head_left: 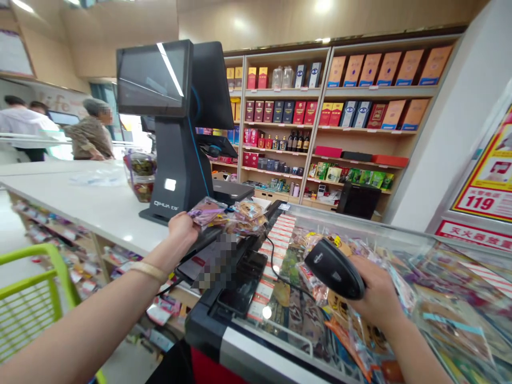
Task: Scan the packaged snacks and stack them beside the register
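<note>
My left hand (184,230) reaches out in front of the register stand, its fingers closed on a clear plastic packet of food (207,212). More bagged food packets (248,216) lie just right of it, beside the register's base. In my right hand (374,285) is a black handheld barcode scanner (335,269), its head pointing up and left over the glass-topped display case (308,341). A thin cable crosses the glass below the scanner. Further bagged snacks (348,320) show around and under my right hand.
A dark two-screen cash register (176,133) stands on the white counter (80,197). Tubs of food (141,173) sit left of it. A dark phone (242,285) lies on the case's edge. A green basket (36,298) is at lower left. Boxed goods fill the shelves (320,90); people (94,130) stand beyond the counter.
</note>
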`<action>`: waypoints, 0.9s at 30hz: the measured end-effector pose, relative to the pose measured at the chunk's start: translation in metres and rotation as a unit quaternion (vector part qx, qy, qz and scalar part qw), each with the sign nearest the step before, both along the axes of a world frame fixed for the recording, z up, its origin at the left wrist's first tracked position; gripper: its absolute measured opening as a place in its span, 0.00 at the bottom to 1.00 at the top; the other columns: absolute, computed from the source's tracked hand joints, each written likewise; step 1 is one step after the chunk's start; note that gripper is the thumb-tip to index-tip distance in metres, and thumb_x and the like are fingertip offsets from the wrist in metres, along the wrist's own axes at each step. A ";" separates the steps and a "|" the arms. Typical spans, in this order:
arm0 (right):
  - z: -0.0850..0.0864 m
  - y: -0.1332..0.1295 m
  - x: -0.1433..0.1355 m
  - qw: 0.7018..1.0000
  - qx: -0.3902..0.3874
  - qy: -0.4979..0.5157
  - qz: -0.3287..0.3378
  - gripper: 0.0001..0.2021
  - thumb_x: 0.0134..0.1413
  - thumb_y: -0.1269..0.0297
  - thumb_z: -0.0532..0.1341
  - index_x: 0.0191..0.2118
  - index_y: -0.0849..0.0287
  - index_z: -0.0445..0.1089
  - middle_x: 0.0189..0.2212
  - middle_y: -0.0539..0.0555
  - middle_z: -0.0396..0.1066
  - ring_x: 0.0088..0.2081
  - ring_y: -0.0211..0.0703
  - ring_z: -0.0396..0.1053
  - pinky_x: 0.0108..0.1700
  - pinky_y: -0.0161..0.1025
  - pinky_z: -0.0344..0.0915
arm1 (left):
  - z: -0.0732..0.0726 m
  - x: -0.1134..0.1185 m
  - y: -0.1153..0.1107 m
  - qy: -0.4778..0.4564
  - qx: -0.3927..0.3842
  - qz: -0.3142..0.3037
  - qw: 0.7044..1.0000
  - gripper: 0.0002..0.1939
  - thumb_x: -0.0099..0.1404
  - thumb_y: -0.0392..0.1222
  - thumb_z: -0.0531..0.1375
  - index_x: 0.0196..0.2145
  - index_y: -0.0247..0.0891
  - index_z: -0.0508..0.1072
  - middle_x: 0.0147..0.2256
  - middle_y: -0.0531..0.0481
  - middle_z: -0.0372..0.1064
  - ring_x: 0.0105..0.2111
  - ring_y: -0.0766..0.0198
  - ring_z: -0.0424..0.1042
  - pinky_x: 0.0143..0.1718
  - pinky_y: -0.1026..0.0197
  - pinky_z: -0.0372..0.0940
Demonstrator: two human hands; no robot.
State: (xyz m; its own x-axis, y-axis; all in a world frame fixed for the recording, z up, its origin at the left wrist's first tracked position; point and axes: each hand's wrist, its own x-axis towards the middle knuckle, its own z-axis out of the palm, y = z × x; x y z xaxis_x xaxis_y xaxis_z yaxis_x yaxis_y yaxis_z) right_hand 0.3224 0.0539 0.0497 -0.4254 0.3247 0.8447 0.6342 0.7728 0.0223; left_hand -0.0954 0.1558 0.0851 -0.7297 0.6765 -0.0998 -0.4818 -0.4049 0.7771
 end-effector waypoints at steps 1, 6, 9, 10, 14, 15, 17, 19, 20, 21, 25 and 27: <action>-0.001 0.001 0.001 1.000 0.002 -0.001 0.000 0.02 0.53 0.66 0.60 0.34 0.57 0.68 0.25 0.52 0.70 0.26 0.41 0.68 0.28 0.36 0.64 | -0.002 0.002 0.002 0.002 -0.019 0.021 1.000 0.15 0.54 0.21 0.53 0.35 0.38 0.63 0.26 0.54 0.62 0.24 0.66 0.69 0.28 0.62 0.67; -0.004 0.003 0.004 1.000 0.004 -0.009 0.004 0.03 0.54 0.64 0.61 0.34 0.56 0.68 0.26 0.52 0.72 0.26 0.42 0.70 0.27 0.37 0.66 | -0.010 0.019 0.012 0.058 -0.054 0.020 0.997 0.19 0.46 0.19 0.55 0.33 0.38 0.64 0.26 0.54 0.64 0.29 0.65 0.71 0.35 0.61 0.68; -0.004 0.003 0.006 1.000 0.011 -0.003 -0.003 0.03 0.54 0.64 0.60 0.32 0.56 0.69 0.26 0.53 0.72 0.25 0.43 0.70 0.26 0.37 0.65 | -0.016 0.023 0.016 0.120 -0.058 0.008 0.991 0.18 0.45 0.20 0.56 0.32 0.37 0.66 0.28 0.51 0.67 0.32 0.64 0.72 0.39 0.61 0.68; -0.004 0.003 0.007 1.000 0.017 0.000 -0.006 0.03 0.54 0.64 0.59 0.31 0.56 0.69 0.26 0.54 0.72 0.26 0.44 0.71 0.26 0.37 0.65 | -0.018 0.022 0.017 0.141 -0.064 0.011 0.988 0.18 0.45 0.21 0.57 0.33 0.37 0.67 0.30 0.50 0.68 0.35 0.63 0.72 0.41 0.61 0.68; -0.002 0.003 0.009 0.999 0.042 0.008 -0.013 0.04 0.54 0.64 0.59 0.32 0.56 0.69 0.25 0.53 0.72 0.26 0.44 0.70 0.26 0.37 0.64 | -0.023 0.020 0.013 0.215 -0.096 0.055 0.970 0.23 0.44 0.25 0.60 0.40 0.38 0.69 0.44 0.44 0.67 0.50 0.56 0.67 0.53 0.55 0.62; -0.001 0.002 0.008 0.999 0.043 0.009 -0.016 0.04 0.55 0.63 0.59 0.32 0.56 0.69 0.25 0.53 0.72 0.25 0.43 0.70 0.26 0.37 0.64 | -0.023 0.022 0.010 0.239 -0.104 0.068 0.963 0.24 0.45 0.26 0.60 0.42 0.38 0.69 0.47 0.43 0.65 0.53 0.55 0.65 0.56 0.54 0.60; 0.001 0.001 0.007 0.999 0.044 0.016 -0.023 0.05 0.55 0.62 0.60 0.31 0.56 0.68 0.24 0.52 0.70 0.24 0.42 0.68 0.26 0.36 0.63 | -0.024 0.033 0.000 0.308 -0.099 0.082 0.943 0.27 0.48 0.28 0.60 0.47 0.38 0.67 0.51 0.42 0.61 0.55 0.56 0.62 0.58 0.53 0.57; 0.003 0.000 0.005 0.998 0.045 0.022 -0.023 0.05 0.54 0.62 0.60 0.32 0.57 0.67 0.23 0.51 0.69 0.24 0.41 0.67 0.26 0.36 0.62 | -0.025 0.054 -0.017 0.388 -0.044 0.058 0.919 0.27 0.52 0.31 0.59 0.51 0.39 0.64 0.51 0.44 0.61 0.53 0.59 0.64 0.57 0.53 0.59; 0.004 0.000 0.004 0.998 0.047 0.027 -0.027 0.05 0.53 0.62 0.60 0.32 0.57 0.67 0.22 0.50 0.68 0.24 0.41 0.66 0.26 0.36 0.62 | -0.026 0.069 -0.028 0.417 0.002 0.024 0.908 0.26 0.53 0.33 0.58 0.51 0.40 0.64 0.50 0.44 0.62 0.52 0.59 0.65 0.56 0.54 0.60; 0.004 0.000 0.003 0.998 0.051 0.032 -0.032 0.05 0.53 0.62 0.61 0.30 0.56 0.66 0.22 0.50 0.67 0.24 0.41 0.66 0.26 0.36 0.61 | -0.027 0.086 -0.040 0.437 0.051 -0.029 0.897 0.24 0.55 0.34 0.58 0.50 0.40 0.64 0.49 0.45 0.63 0.51 0.60 0.66 0.54 0.55 0.61; 0.004 0.004 0.004 0.995 0.052 0.056 -0.059 0.03 0.51 0.65 0.59 0.29 0.56 0.64 0.22 0.51 0.67 0.25 0.42 0.66 0.27 0.37 0.62 | -0.040 0.156 -0.099 0.525 0.121 -0.282 0.794 0.16 0.60 0.39 0.57 0.47 0.39 0.67 0.44 0.45 0.69 0.43 0.61 0.71 0.47 0.57 0.66; 0.003 0.006 0.006 0.995 0.044 0.063 -0.068 0.02 0.50 0.65 0.58 0.30 0.56 0.65 0.23 0.51 0.67 0.26 0.43 0.66 0.28 0.37 0.62 | -0.050 0.185 -0.124 0.564 0.118 -0.354 0.737 0.15 0.60 0.38 0.57 0.46 0.39 0.69 0.43 0.46 0.70 0.41 0.61 0.71 0.46 0.57 0.66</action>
State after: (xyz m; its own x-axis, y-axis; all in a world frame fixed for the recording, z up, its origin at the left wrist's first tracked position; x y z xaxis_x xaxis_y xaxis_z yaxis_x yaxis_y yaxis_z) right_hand 0.3281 0.0596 0.0525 -0.2717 0.2943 0.9163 0.7352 0.6778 0.0003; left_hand 0.0899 0.0315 0.0350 0.2853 0.8287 0.4814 0.2620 -0.5506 0.7926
